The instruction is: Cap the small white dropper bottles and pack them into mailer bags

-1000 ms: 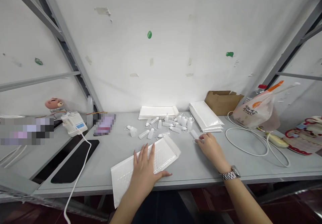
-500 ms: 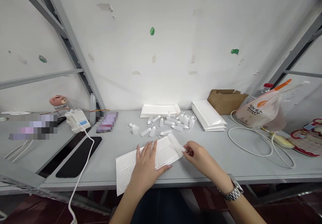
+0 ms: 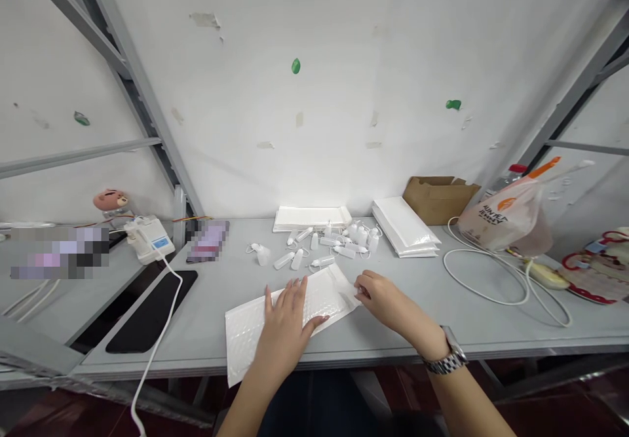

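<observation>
A white bubble mailer (image 3: pixel 246 332) lies slantwise on the grey table (image 3: pixel 472 322) near its front edge. My left hand (image 3: pixel 287 319) rests flat on the mailer's middle with fingers spread, pressing it down. At the mailer's flap end on the right, my right hand (image 3: pixel 381 299) has its fingers curled together and touches the flap; whatever is inside them is hidden. A watch sits on that wrist. Several small white plastic bottles (image 3: pixel 314 244) lie scattered just beyond the mailer.
Two stacks of white mailers (image 3: pixel 405 224) (image 3: pixel 309 216) lie at the back by the wall. A brown cardboard box (image 3: pixel 437 198), a plastic bag (image 3: pixel 506 217) and a looped white cable (image 3: pixel 484 280) are to the right. A black pad (image 3: pixel 152 309) and a white device (image 3: pixel 150 237) are to the left.
My right hand left the spot near the scattered bottles and came in to the mailer's flap end, fingers closing there. My left hand stayed flat on the mailer.
</observation>
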Demonstrator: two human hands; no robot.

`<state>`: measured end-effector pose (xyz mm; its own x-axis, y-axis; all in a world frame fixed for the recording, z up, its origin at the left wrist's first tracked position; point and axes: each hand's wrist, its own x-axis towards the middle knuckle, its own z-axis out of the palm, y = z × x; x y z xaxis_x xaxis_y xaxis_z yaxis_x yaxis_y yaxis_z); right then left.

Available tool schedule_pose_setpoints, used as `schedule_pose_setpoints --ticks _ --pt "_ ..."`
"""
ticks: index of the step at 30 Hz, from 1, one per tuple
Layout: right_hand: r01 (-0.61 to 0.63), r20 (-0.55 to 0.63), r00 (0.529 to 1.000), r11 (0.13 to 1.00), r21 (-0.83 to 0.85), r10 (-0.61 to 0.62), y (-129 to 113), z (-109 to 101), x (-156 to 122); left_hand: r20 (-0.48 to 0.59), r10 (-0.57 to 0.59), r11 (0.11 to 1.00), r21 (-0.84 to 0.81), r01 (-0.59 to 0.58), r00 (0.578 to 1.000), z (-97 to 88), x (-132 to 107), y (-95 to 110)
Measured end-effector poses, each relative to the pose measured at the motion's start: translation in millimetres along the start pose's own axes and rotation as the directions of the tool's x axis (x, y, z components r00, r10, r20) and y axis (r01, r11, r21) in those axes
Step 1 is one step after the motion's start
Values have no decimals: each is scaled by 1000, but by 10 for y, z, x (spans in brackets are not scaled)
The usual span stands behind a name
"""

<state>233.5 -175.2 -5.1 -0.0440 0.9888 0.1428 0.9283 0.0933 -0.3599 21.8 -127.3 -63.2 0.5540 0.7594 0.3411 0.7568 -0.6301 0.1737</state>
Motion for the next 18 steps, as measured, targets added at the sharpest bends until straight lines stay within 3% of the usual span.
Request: schedule_pose_setpoints --ticks 4,9,13,18 --pt "-35 48 998 994 104 30 81 -73 -40 -1 3 999 -38 -3 1000 -25 -6 6" --pt "-99 -31 994 992 72 102 192 -97 -63 8 -1 998 -59 2 1000 -36 -17 -1" --pt "-69 -21 997 995 73 71 167 -68 -48 13 18 998 -55 -17 1000 -20 -12 -12" --pt "-28 22 999 981 191 24 86 -58 -48 5 -4 994 -109 5 1000 -43 -12 3"
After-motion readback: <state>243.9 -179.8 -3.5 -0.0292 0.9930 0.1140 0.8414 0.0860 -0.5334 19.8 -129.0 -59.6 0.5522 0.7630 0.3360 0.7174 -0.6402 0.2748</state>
